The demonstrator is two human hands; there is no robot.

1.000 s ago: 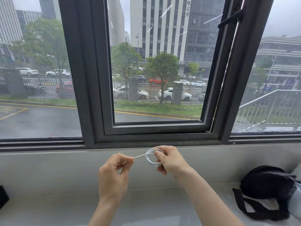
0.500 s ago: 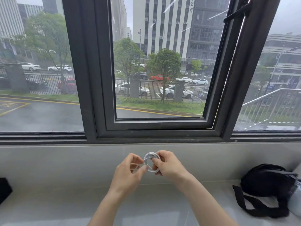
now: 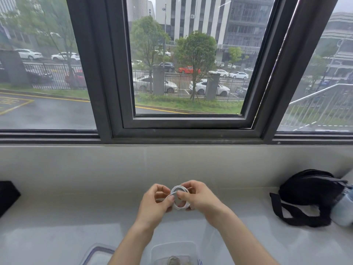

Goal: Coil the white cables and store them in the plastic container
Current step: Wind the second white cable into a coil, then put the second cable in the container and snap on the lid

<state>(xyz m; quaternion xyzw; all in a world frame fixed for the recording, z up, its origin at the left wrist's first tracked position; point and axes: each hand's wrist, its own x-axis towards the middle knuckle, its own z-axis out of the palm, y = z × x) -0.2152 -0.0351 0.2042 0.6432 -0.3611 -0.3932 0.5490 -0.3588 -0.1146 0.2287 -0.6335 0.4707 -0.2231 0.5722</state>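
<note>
Closer together now, left hand (image 3: pixel 154 203) and right hand (image 3: pixel 198 197) pinch the coiled white cable (image 3: pixel 179 197); loosening could unspring it.

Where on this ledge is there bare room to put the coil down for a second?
Bare ledge lies left of the hands, between the left hand and the dark object at the left edge, and right of them, between the right hand and the black bag. It is crowded near you: the clear plastic container and its lid sit under the forearms.
</note>
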